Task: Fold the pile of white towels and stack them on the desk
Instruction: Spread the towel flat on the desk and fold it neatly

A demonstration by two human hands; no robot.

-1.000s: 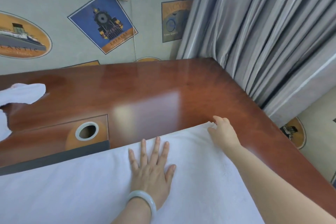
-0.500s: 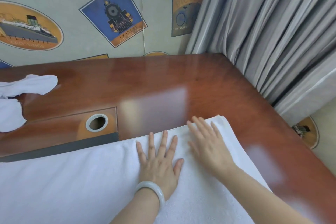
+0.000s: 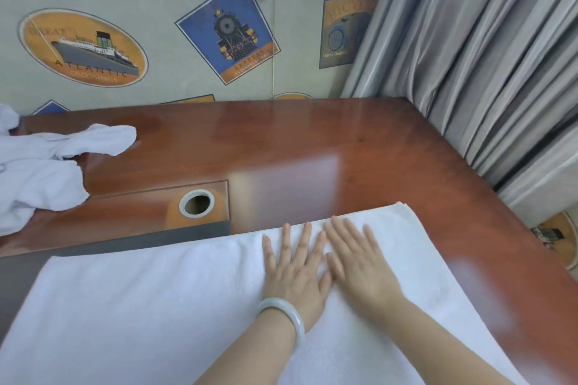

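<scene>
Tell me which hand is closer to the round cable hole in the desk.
Left. The left hand, wearing the bracelet, lies flat on the towel, nearer the camera and right of the cable hole; the right hand lies flat beside it, farther right.

1. The desk [image 3: 312, 141] is reddish-brown wood, polished to a high gloss, with pale glare at mid-frame.
2. The flat towel [image 3: 156, 306] at the bottom is white cloth, matt, with a fine nap.
3. The crumpled towels [image 3: 40, 178] at the left edge are the same soft, matt cloth.
4. The ring [image 3: 182, 204] set in the desk looks like smooth pale plastic.
5. The bangle [image 3: 294, 316] is pale, smooth and glossy.
6. The curtain [image 3: 484, 56] at upper right is grey cloth with a slight sheen.
7. The wallpaper [image 3: 162, 25] is matt and printed.
</scene>
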